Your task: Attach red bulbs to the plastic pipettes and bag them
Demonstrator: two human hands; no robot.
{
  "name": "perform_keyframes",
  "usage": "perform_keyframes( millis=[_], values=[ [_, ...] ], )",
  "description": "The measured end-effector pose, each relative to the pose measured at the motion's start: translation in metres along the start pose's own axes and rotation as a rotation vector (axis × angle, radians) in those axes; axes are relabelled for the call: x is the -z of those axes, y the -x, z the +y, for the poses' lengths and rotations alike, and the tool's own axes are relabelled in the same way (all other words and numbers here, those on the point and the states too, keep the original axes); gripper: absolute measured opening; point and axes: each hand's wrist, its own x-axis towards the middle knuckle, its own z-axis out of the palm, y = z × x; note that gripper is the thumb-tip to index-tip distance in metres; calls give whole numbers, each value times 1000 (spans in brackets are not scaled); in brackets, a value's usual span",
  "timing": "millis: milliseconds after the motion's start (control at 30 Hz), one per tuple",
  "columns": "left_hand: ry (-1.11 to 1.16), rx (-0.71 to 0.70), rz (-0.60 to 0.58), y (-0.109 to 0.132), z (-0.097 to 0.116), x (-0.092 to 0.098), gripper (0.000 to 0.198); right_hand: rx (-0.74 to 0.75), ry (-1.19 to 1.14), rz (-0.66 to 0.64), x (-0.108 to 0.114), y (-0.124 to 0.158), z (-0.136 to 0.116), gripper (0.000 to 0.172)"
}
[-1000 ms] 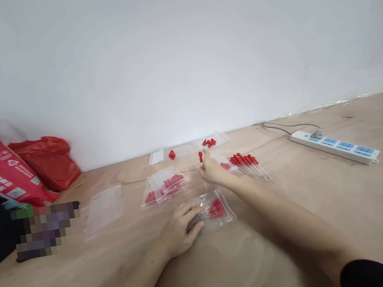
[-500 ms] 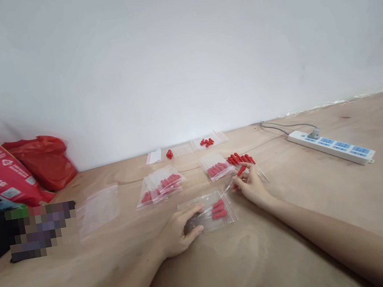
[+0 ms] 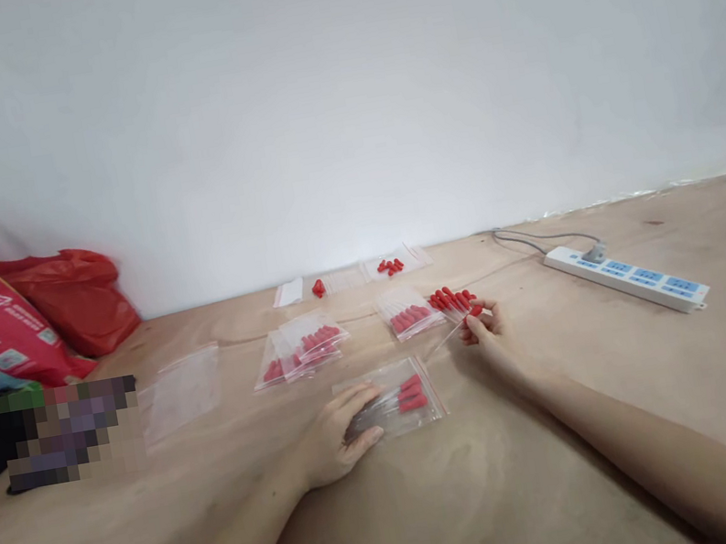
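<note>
My left hand (image 3: 336,436) rests on the left end of a clear zip bag (image 3: 392,420), fingers stretched out and thumb apart. Inside that bag lie several droppers with red rubber bulbs (image 3: 412,392), and its red-lined edge faces right. My right hand (image 3: 488,330) is closed, pinching one dropper (image 3: 474,313) by its red bulb. The thin clear tube of this dropper points left and down toward the bag's right edge. Just behind my right fingers lies a group of loose red-bulbed droppers (image 3: 449,298).
Filled zip bags (image 3: 311,338) lie left of centre, and another filled bag (image 3: 404,313) lies behind mine. Flat bags (image 3: 183,386) are at left. Red bulbs (image 3: 391,266) and clear tubes (image 3: 345,282) sit near the wall. A power strip (image 3: 625,276) stands right, red bags (image 3: 71,298) left.
My right hand has moved slightly right and up with the dropper, its tube now showing more fully. My left hand stays on the bag. The view has shifted a little.
</note>
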Motion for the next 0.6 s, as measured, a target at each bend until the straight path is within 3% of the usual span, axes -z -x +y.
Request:
perform_keyframes(
  millis=[133,400,600],
  values=[
    [-29,15,-4,-1,-1,0,45,-39,1,-11,-1,2,3,39],
    [-18,20,-12,0,0,-1,47,-159,-123,-161,-31,27,-3,45],
    [5,-14,7,-2,3,2,47,-151,67,-403,-32,34,-1,35]
  ],
)
